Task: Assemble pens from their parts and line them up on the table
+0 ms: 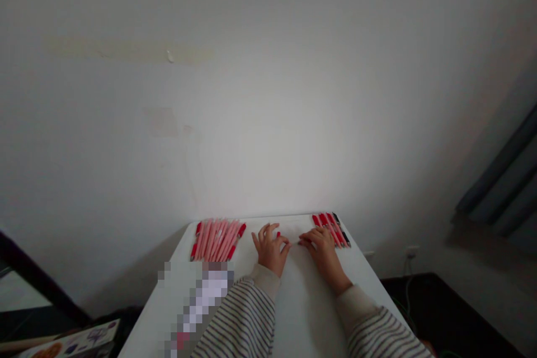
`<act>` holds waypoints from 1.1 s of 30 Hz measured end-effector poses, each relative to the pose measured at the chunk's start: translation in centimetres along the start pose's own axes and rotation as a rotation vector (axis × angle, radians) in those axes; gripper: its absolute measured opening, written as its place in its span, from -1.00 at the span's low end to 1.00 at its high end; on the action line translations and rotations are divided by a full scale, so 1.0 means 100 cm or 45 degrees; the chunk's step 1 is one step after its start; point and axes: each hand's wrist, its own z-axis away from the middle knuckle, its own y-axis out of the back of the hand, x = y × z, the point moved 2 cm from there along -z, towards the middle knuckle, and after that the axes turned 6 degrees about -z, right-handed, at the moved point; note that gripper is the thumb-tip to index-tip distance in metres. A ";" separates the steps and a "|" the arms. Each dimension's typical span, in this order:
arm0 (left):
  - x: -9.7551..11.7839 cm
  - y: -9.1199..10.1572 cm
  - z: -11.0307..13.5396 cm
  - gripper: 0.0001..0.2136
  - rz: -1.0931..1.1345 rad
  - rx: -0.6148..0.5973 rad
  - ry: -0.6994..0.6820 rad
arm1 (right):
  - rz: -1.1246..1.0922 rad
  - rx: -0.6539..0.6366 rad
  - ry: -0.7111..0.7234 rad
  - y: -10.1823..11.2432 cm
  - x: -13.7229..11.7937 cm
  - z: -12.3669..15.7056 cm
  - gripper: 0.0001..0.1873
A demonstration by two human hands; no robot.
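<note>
Left hand (272,250) and right hand (321,246) rest half-curled on the bench (302,302); I cannot tell whether either holds anything. Red pens (332,229), lying near-to-far, sit just beside the right hand; the pink pens (218,239) lie left.

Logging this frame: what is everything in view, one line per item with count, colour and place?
pink pens: a dense batch, too many to count, pink with red ends, far left part of the table
red pens: several, red, some black-tipped, far right part of the table
table: one, white, against the wall
wall: one, off-white, behind the table
curtain: one, grey, right edge
wall socket: one, white, low on the wall right of the table
printed box: one, white with coloured print, bottom left
sleeves: two, striped cream and dark, bottom centre
left hand: fingers spread, on the table between the pen groups
right hand: beside the red pens, fingertips near the left hand's
</note>
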 end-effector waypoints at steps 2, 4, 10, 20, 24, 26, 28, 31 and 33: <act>0.001 0.002 0.000 -0.95 -0.021 0.004 0.010 | -0.001 0.003 0.001 0.000 0.001 0.000 -0.81; 0.000 0.004 0.000 -0.95 -0.052 0.012 0.040 | 0.002 0.010 -0.004 -0.001 0.003 0.000 -0.80; -0.006 0.006 0.000 -0.85 -0.245 0.098 0.142 | 0.025 0.081 -0.041 0.000 0.007 0.001 -0.77; -0.009 0.002 0.000 -0.86 -0.383 0.086 0.198 | 0.048 0.089 -0.060 0.002 0.007 0.002 -0.78; -0.010 0.002 0.000 -0.86 -0.398 0.115 0.186 | 0.060 0.112 -0.051 0.001 0.009 0.003 -0.79; -0.010 0.003 0.000 -0.85 -0.399 0.125 0.180 | 0.069 0.126 -0.048 0.001 0.009 0.003 -0.79; -0.011 0.004 0.000 -0.84 -0.404 0.126 0.176 | 0.077 0.142 -0.044 0.001 0.008 0.003 -0.80; -0.011 0.006 -0.001 -0.86 -0.395 0.109 0.163 | 0.076 0.154 -0.051 0.000 0.007 0.003 -0.80; -0.010 0.008 -0.001 -0.88 -0.361 0.098 0.151 | 0.063 0.152 -0.068 0.000 0.007 0.003 -0.79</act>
